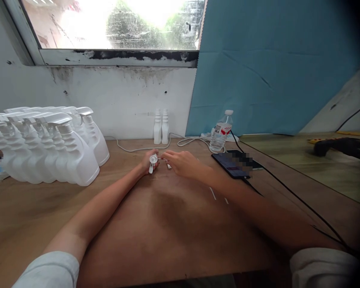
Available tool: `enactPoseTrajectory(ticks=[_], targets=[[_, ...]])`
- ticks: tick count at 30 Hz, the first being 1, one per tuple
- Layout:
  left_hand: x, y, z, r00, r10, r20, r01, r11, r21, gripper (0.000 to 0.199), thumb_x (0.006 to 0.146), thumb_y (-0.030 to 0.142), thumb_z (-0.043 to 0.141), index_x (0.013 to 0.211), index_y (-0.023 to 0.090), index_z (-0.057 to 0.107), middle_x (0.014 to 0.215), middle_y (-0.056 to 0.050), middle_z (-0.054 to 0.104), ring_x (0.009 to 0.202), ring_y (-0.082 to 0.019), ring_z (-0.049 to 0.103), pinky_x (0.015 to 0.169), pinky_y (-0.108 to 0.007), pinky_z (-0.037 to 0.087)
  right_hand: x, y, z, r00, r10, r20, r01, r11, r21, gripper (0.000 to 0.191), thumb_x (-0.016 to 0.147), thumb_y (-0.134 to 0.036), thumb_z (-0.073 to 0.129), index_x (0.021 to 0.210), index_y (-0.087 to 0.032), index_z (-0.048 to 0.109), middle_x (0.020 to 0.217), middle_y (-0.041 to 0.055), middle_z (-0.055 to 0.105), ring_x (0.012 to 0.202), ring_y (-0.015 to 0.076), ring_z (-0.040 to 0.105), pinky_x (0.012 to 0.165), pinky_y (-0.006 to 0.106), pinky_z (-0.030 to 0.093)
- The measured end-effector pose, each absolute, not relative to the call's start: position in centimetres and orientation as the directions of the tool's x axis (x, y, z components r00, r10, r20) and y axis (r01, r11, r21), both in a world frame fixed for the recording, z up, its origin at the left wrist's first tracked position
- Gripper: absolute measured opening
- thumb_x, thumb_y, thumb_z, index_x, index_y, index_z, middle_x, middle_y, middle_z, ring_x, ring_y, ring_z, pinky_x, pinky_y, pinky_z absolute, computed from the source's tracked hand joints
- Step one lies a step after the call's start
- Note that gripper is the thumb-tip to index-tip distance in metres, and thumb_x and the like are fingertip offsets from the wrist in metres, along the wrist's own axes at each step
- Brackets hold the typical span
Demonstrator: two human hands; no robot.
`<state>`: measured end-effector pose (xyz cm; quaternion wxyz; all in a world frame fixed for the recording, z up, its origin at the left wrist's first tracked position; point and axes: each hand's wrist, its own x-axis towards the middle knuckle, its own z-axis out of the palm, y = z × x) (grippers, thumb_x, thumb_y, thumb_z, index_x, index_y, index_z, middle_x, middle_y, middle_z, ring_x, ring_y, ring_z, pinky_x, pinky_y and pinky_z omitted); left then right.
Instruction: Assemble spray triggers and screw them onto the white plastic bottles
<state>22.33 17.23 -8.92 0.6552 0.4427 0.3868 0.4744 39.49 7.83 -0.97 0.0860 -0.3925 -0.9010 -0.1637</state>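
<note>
My left hand (145, 163) is closed around a white trigger spray head (153, 160), its round open collar facing me and its lever pointing down. From the right, my right hand (183, 163) reaches in with its fingers pinched on a thin, pale, rod-like piece (162, 159) whose tip touches or nearly touches the spray head. Its exact kind is too small to make out. Just under the right fingers is a small white piece (169, 166). Two thin white strips (213, 193) lie on the wooden table (132, 232) by my right forearm.
Rows of white spray bottles (84, 164) stand at the left. Two slim white bottles (157, 130) lean near the wall. To the right are a water bottle (219, 134), a phone (231, 165), a second dark device (253, 162) and trailing black cables (300, 200). A grey cord (132, 151) runs behind my hands.
</note>
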Motion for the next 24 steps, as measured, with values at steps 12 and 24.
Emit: enactPoseTrajectory(ticks=[12, 24], targets=[[22.4, 17.2, -8.9, 0.412, 0.905, -0.104, -0.119, 0.166, 0.979, 0.038, 0.088, 0.040, 0.050, 0.059, 0.016, 0.048, 0.038, 0.005, 0.042, 0.028, -0.007, 0.035, 0.030, -0.019, 0.020, 40.5, 8.5, -1.2, -0.792, 0.583, 0.180, 0.611, 0.754, 0.241, 0.072, 0.080, -0.002, 0.042, 0.144, -0.035, 0.033, 0.120, 0.0029, 0.063, 0.073, 0.0146, 0.063, 0.057, 0.023, 0.032], [22.9, 17.0, -9.0, 0.231, 0.970, -0.075, -0.095, 0.100, 0.991, 0.039, 0.092, 0.046, 0.048, 0.072, 0.012, 0.055, 0.052, 0.003, 0.051, 0.038, -0.007, 0.045, 0.039, -0.020, 0.037, 40.9, 8.7, -0.2, -0.782, 0.594, 0.186, 0.623, 0.740, 0.255, 0.068, 0.081, -0.005, 0.043, 0.143, -0.032, 0.038, 0.119, 0.0052, 0.064, 0.076, 0.0158, 0.064, 0.058, 0.023, 0.033]])
